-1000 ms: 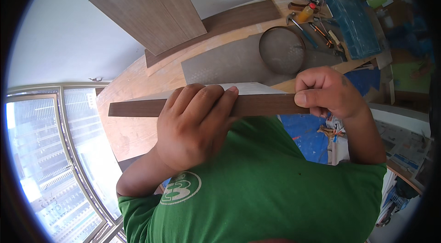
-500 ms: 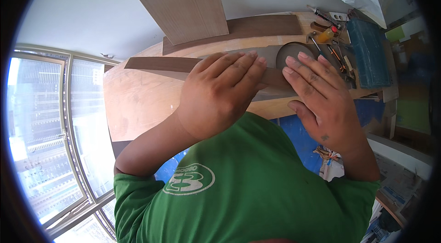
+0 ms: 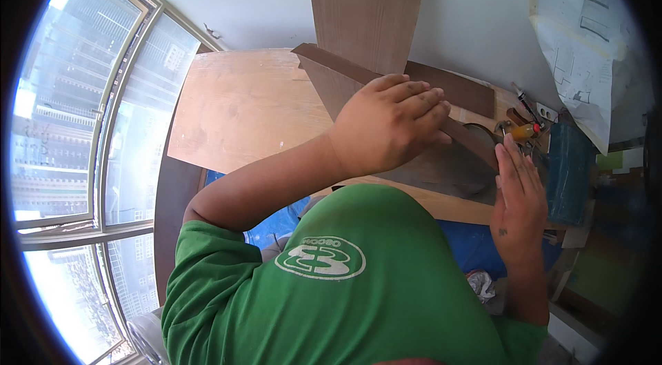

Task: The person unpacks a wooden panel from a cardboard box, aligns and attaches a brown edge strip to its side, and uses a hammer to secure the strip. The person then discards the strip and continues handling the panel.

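A long brown wooden board stands slanted across the bench, its narrow upper edge running from the far middle toward the near right. My left hand lies over that edge, fingers together and curled across it; the thumb is hidden. At the board's right end is my right hand, fingers stretched upward and the palm turned toward the board; its thumb cannot be made out. Under the board a dark grey flat surface shows, and behind it part of a dark round rim.
A wide wooden panel leans on the wall, with a brown strip at its foot. Right of these are a yellow bottle, a caulking gun and a teal case. The pale bench top extends left toward windows.
The board has swung so its left end points farther back, and more of its face shows. My left hand moved with it; my right hand turned edgewise. The view has shifted too.
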Action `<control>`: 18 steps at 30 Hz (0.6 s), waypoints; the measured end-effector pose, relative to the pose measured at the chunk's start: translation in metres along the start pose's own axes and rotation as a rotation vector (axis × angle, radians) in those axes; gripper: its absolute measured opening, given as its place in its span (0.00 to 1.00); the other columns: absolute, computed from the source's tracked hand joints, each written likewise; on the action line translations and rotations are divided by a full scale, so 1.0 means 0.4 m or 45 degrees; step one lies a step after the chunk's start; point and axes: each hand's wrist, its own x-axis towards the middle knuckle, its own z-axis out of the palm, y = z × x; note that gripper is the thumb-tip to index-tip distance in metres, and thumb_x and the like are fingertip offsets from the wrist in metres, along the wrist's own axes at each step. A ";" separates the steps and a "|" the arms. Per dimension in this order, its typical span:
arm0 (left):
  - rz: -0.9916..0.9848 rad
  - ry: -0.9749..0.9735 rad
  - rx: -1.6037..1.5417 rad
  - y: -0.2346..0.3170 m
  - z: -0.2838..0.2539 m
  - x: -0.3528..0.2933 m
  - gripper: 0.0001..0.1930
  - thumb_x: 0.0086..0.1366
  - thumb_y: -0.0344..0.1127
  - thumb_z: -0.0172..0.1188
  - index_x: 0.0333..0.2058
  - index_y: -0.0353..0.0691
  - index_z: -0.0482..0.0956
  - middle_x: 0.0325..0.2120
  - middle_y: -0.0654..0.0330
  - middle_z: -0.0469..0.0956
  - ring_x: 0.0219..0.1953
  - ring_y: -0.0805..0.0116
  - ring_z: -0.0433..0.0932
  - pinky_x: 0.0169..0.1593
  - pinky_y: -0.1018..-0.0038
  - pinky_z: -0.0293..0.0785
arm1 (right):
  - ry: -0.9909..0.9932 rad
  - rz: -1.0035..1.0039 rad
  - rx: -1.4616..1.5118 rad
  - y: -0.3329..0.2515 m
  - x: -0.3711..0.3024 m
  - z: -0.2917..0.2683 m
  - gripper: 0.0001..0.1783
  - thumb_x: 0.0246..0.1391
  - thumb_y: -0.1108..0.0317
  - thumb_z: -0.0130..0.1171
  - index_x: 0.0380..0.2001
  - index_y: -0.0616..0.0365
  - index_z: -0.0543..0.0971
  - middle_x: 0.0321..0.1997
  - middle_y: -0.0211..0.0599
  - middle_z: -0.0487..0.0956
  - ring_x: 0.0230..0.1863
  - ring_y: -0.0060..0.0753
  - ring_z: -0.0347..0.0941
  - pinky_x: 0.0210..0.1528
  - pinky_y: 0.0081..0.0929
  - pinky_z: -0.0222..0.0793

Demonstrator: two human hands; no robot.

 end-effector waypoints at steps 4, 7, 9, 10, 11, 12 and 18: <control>-0.044 0.008 0.136 -0.100 -0.069 -0.055 0.20 0.58 0.48 0.70 0.43 0.41 0.84 0.46 0.60 0.85 0.50 0.60 0.83 0.55 0.61 0.79 | 0.021 -0.021 -0.022 0.000 0.007 -0.003 0.23 0.63 0.79 0.48 0.62 0.63 0.74 0.65 0.51 0.75 0.66 0.50 0.72 0.69 0.49 0.64; -0.066 -0.006 0.270 -0.176 -0.115 -0.097 0.21 0.59 0.50 0.69 0.44 0.40 0.84 0.45 0.59 0.85 0.50 0.59 0.83 0.56 0.60 0.79 | 0.020 -0.029 -0.017 -0.001 0.008 -0.005 0.23 0.63 0.78 0.49 0.61 0.63 0.74 0.65 0.51 0.75 0.66 0.50 0.72 0.69 0.49 0.65; -0.091 -0.018 0.216 -0.224 -0.138 -0.119 0.22 0.60 0.52 0.68 0.44 0.40 0.84 0.45 0.58 0.85 0.50 0.58 0.83 0.57 0.59 0.78 | 0.020 -0.027 -0.010 -0.003 0.003 -0.003 0.22 0.63 0.78 0.49 0.61 0.63 0.75 0.65 0.51 0.75 0.65 0.50 0.73 0.68 0.49 0.65; -0.102 -0.022 0.189 -0.244 -0.148 -0.130 0.23 0.61 0.52 0.67 0.45 0.39 0.84 0.45 0.57 0.85 0.50 0.58 0.83 0.58 0.58 0.77 | 0.019 -0.026 -0.006 -0.004 0.000 -0.003 0.22 0.63 0.78 0.49 0.61 0.64 0.75 0.64 0.51 0.75 0.65 0.50 0.73 0.68 0.49 0.65; -0.109 -0.057 0.196 -0.262 -0.161 -0.141 0.23 0.61 0.53 0.66 0.45 0.39 0.84 0.46 0.57 0.85 0.50 0.57 0.83 0.58 0.58 0.77 | 0.010 -0.018 -0.013 -0.005 -0.003 -0.002 0.22 0.63 0.78 0.49 0.61 0.64 0.75 0.64 0.51 0.75 0.65 0.50 0.73 0.68 0.49 0.65; -0.111 -0.092 0.203 -0.282 -0.174 -0.149 0.24 0.62 0.53 0.65 0.46 0.39 0.84 0.46 0.56 0.85 0.50 0.57 0.83 0.59 0.57 0.76 | 0.017 -0.025 -0.003 -0.004 -0.004 0.000 0.22 0.63 0.78 0.49 0.61 0.64 0.75 0.64 0.52 0.75 0.65 0.51 0.73 0.68 0.49 0.65; -0.971 0.302 -0.976 -0.256 -0.131 -0.195 0.32 0.67 0.51 0.64 0.59 0.29 0.74 0.57 0.45 0.77 0.58 0.57 0.77 0.65 0.59 0.68 | 0.035 -0.035 -0.002 0.000 0.001 0.002 0.23 0.63 0.78 0.49 0.61 0.65 0.74 0.64 0.55 0.75 0.65 0.53 0.72 0.68 0.50 0.65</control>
